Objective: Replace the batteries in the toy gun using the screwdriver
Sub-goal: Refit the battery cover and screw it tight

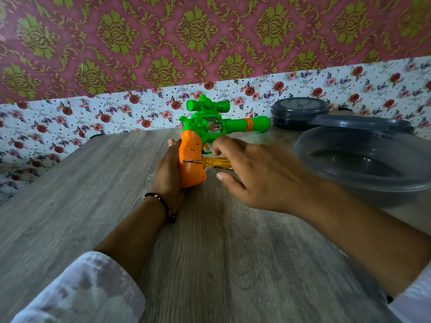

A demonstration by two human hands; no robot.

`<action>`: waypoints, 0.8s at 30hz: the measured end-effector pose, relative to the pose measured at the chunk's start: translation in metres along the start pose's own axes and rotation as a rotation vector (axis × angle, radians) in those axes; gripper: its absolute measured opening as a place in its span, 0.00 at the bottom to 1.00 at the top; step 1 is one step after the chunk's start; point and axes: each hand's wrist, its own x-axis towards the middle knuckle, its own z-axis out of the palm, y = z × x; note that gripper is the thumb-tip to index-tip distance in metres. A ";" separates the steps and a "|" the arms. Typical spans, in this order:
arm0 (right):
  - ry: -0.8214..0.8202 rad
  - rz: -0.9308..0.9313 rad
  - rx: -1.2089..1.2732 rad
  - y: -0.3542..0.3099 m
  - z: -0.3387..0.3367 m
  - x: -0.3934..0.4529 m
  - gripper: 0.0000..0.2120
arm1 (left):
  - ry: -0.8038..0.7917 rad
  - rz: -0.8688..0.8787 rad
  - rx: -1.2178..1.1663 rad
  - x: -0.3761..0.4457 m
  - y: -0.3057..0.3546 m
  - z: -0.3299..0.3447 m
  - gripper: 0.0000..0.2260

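Screwdriver (210,162) in right hand (254,176) meets toy gun (193,157) grip.

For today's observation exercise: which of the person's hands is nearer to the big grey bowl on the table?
Right. The right hand, holding the screwdriver, lies just beside the grey bowl; the left hand grips the toy gun farther away.

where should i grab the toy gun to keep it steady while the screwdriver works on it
Take the toy gun by its orange grip, from its left side, as the left hand does. The grip stands upright on the table, and the screwdriver comes in level from the right, so a hand behind the grip braces against that push.
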 end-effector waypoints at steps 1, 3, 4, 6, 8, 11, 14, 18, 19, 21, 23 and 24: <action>-0.001 -0.009 0.015 -0.001 0.000 0.001 0.15 | 0.003 0.006 -0.010 0.001 0.000 0.000 0.36; -0.018 -0.009 0.027 -0.003 0.000 0.003 0.16 | 0.000 0.006 0.000 0.001 0.000 0.000 0.34; -0.021 -0.005 0.022 -0.003 0.000 0.003 0.16 | -0.001 0.004 0.008 0.002 -0.001 -0.001 0.33; 0.006 -0.006 0.002 -0.002 0.001 0.002 0.15 | 0.003 0.000 0.018 0.002 -0.001 -0.001 0.31; 0.022 -0.001 -0.023 -0.002 0.003 0.001 0.16 | 0.008 0.003 0.008 0.002 -0.002 -0.001 0.28; 0.019 0.020 -0.033 -0.002 0.005 0.000 0.19 | 0.001 0.013 0.004 0.001 -0.002 0.000 0.28; 0.009 0.010 -0.007 -0.003 0.001 0.000 0.18 | -0.002 0.009 0.023 0.002 -0.001 0.000 0.29; -0.003 -0.010 0.062 -0.005 -0.003 0.003 0.14 | -0.029 0.030 0.050 0.002 -0.001 -0.002 0.32; 0.004 -0.009 0.068 -0.006 -0.003 0.004 0.14 | -0.026 0.033 0.056 0.003 -0.002 -0.002 0.32; 0.043 -0.004 0.051 -0.004 -0.002 0.004 0.13 | -0.005 0.023 0.055 0.003 -0.001 -0.002 0.32; 0.077 0.019 0.027 -0.003 -0.001 0.004 0.15 | 0.023 0.019 0.095 0.004 -0.001 -0.002 0.31; 0.077 0.036 0.024 -0.002 -0.001 0.003 0.17 | 0.029 0.021 0.117 0.006 -0.003 -0.003 0.31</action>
